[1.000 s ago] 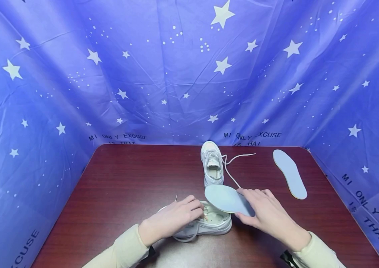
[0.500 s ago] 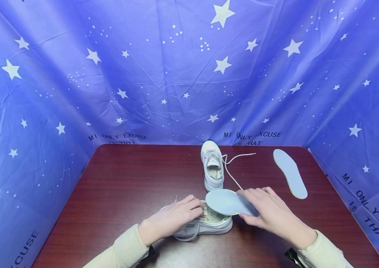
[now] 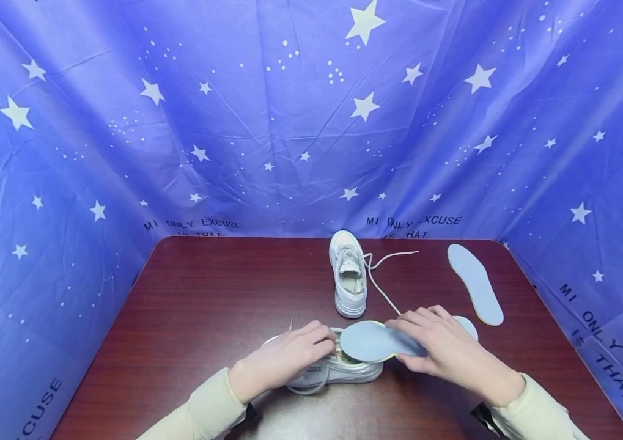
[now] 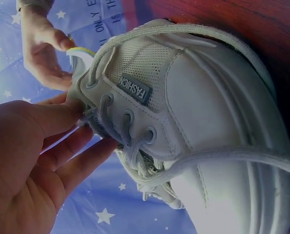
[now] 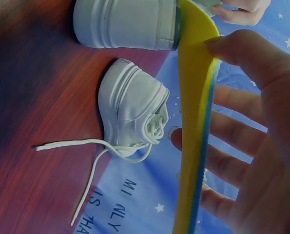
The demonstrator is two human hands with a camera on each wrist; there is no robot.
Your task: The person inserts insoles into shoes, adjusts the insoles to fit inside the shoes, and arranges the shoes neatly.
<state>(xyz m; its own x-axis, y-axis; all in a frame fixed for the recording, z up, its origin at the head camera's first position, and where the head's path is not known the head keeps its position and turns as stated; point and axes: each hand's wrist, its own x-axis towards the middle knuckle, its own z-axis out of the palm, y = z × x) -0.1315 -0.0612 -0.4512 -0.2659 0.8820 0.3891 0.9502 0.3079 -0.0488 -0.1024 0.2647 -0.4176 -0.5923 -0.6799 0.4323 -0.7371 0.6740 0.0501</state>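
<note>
A white lace-up sneaker (image 3: 350, 371) lies sideways near the table's front, toe to the left. My left hand (image 3: 289, 355) holds it at the tongue and top eyelets; in the left wrist view the thumb (image 4: 57, 117) presses the lacing edge. My right hand (image 3: 449, 349) grips a light-blue insole (image 3: 367, 342) by its sides, thumb on one edge and fingers on the other. The insole's rounded front end overlaps the shoe's opening. In the right wrist view its yellow underside (image 5: 196, 97) shows, with the front end right at the sneaker's heel (image 5: 125, 24).
A second white sneaker (image 3: 351, 299) stands behind, toe away, its loose lace (image 3: 383, 290) trailing right under my right hand. Another light-blue insole (image 3: 476, 286) lies at the table's right. A blue star-patterned curtain (image 3: 311, 122) surrounds the brown table (image 3: 206, 287).
My right hand has drawn the insole slightly back and down, and its front end now lies lower over the shoe opening. The left hand has stayed on the sneaker.
</note>
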